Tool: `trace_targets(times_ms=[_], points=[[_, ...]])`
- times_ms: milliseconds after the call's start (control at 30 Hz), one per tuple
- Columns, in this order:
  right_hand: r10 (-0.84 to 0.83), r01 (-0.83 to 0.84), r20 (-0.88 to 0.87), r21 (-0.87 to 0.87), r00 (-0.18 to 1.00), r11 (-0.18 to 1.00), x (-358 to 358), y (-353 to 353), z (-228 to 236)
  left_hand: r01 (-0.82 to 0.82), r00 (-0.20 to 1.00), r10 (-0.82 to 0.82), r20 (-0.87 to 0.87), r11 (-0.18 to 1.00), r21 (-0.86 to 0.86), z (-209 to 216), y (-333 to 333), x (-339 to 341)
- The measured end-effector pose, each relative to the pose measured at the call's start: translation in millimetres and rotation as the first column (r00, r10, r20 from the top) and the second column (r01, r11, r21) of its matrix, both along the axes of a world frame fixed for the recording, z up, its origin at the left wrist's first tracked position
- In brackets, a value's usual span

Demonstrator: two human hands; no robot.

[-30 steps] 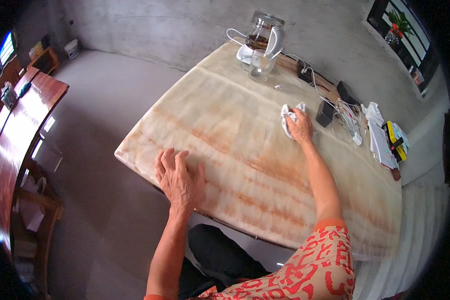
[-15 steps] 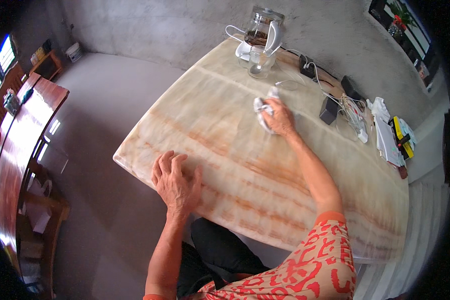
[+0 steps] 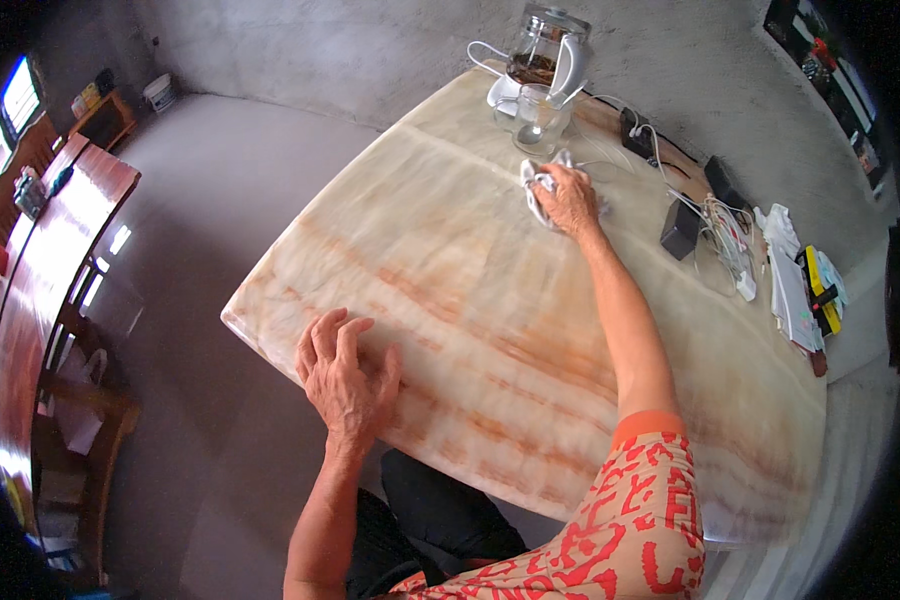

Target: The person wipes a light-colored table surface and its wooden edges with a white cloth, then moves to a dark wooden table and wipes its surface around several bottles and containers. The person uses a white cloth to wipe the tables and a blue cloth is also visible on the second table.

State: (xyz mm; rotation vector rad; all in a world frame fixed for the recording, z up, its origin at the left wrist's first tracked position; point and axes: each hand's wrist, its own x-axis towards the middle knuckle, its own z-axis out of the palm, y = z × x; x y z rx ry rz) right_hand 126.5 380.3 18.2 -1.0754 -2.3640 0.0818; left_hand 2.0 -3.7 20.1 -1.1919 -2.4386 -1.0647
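A crumpled white-and-grey cloth (image 3: 540, 198) lies bunched under my right hand (image 3: 570, 200), whose fingers press it onto the marble-patterned table (image 3: 450, 250). My right arm reaches far across the tabletop. Just beyond the cloth stands a clear glass cup (image 3: 540, 125). Behind that cup is a glass kettle (image 3: 540, 60) with a white handle and dark contents. My left hand (image 3: 347, 375) rests at the near left edge of the table, fingers spread and slightly curled, holding nothing.
Along the table's right side lie black adapters (image 3: 680, 228), tangled white cables (image 3: 727, 240), white papers (image 3: 792, 300) and a yellow-and-black item (image 3: 823, 290). A grey wall (image 3: 300, 60) rises behind. A glossy brown wooden table (image 3: 45, 270) stands at far left.
My right hand has pushed the cloth farther away across the tabletop, closer to the glass cup. The left hand stays at the near edge. The view has shifted slightly.
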Motion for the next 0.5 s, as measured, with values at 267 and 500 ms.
trace_targets(times_ms=[267,500], points=[[0.084,-0.082,-0.014,0.079,0.996,0.993,-21.5,-24.7,-11.2,-0.016,1.0,0.016,0.011,1.0,0.026,5.9,1.0,2.3],[0.62,-0.62,0.007,0.044,0.785,0.784,-6.2,-128.3,-3.0,-0.01,1.0,0.01,-0.013,1.0,0.018,-7.4,5.7,2.0]])
